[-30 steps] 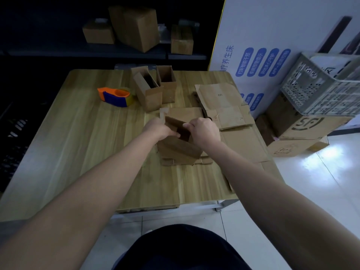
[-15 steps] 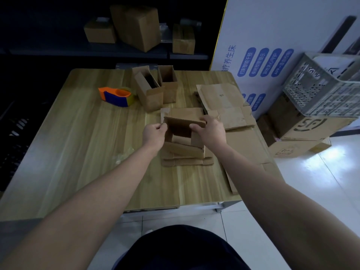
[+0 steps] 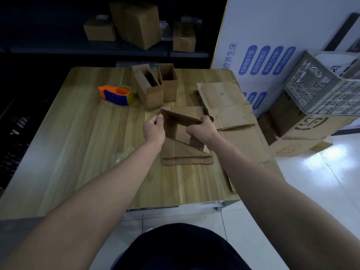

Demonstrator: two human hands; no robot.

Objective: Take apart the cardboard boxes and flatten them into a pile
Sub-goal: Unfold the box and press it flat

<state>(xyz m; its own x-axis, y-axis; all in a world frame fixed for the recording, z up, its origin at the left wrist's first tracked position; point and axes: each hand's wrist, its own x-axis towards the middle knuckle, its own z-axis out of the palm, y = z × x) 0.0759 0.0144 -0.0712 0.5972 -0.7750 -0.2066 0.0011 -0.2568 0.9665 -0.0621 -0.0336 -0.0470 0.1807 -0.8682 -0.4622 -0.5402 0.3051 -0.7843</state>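
Note:
A small brown cardboard box stands open at the middle of the wooden table, on top of flattened pieces. My left hand pinches its top left corner. Gripping its right side is my right hand. The box's walls are skewed into a slanted shape. Two more open boxes stand upright at the back of the table. A pile of flattened cardboard lies along the table's right side.
An orange and blue tape dispenser rests at the back left of the table. Right of the table stand a white board, stacked cartons and a grey plastic crate. Boxes sit on a dark shelf behind.
Both hands have spread apart along the box's top edge, pulling it open wider and skewing it. The box has risen slightly above the flat pieces.

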